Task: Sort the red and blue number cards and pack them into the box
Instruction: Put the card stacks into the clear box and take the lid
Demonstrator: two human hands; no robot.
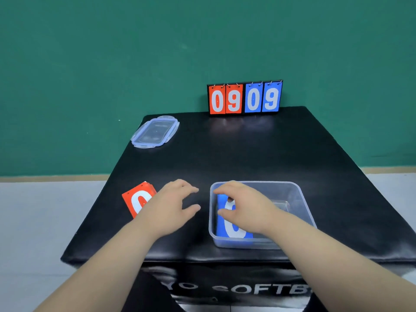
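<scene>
Farthest left we see the red number cards (137,202), a small stack lying flat near the front left of the black padded block (247,152), with a white 0 on top and the near corner hidden under a forearm. Behind them, well apart at the far left corner of the block, lies the clear lid (155,131), flat, with its clips turned outward. Next comes the left hand (173,206), just right of the red stack, palm down over bare black surface, fingers spread and loosely bent, holding nothing; we cannot tell whether the fingertips touch the block. To its right stands the clear box (302,199), near the front edge. The blue number cards (221,225) lie inside it against the left wall, with a white digit showing. The right hand (245,208) reaches down into the box over the blue cards, fingers arched at their far end and thumb at their left side; we cannot tell whether it pinches them or only rests on them. At the back edge a flip scoreboard (245,99) stands upright, reading 09 in red and 09 in blue.
</scene>
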